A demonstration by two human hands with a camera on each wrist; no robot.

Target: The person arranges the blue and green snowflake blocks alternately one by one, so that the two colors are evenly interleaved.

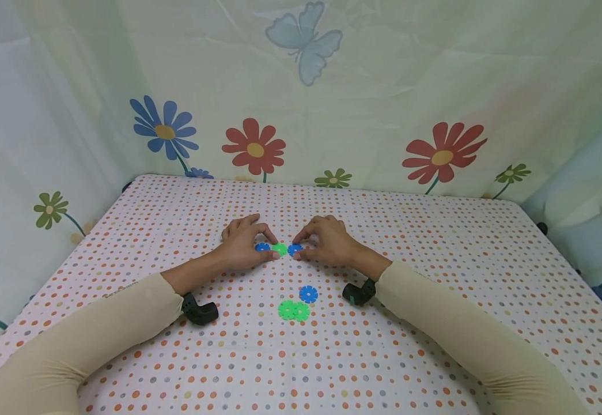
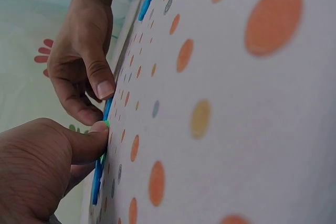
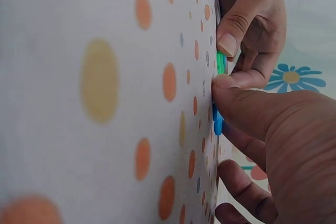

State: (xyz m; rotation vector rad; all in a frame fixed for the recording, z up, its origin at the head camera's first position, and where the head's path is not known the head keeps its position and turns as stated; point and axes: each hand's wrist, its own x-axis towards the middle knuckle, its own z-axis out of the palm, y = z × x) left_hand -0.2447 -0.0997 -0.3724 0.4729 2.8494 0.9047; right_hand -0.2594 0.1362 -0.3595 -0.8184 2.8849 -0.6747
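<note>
Three notched plastic discs lie in a row on the dotted cloth, between the two hands. My left hand point(image 1: 239, 246) pinches the green disc point(image 1: 280, 249) in the middle, thumb at its near edge and index finger at its far edge. On that disc's left is a blue disc point(image 1: 262, 247), partly behind the left hand. With thumb and index finger, my right hand point(image 1: 330, 242) pinches another blue disc point(image 1: 294, 249), edge to edge with the green one. Both wrist views show the discs nearly edge-on, low against the cloth point(image 2: 236, 129), with fingertips covering much of them.
Nearer me on the table lie a loose blue disc point(image 1: 308, 294) and two overlapping green discs, a left one point(image 1: 287, 310) and a right one point(image 1: 302, 312). A flower-printed curtain point(image 1: 368, 104) hangs behind the table. Dark wrist devices sit under both sleeves.
</note>
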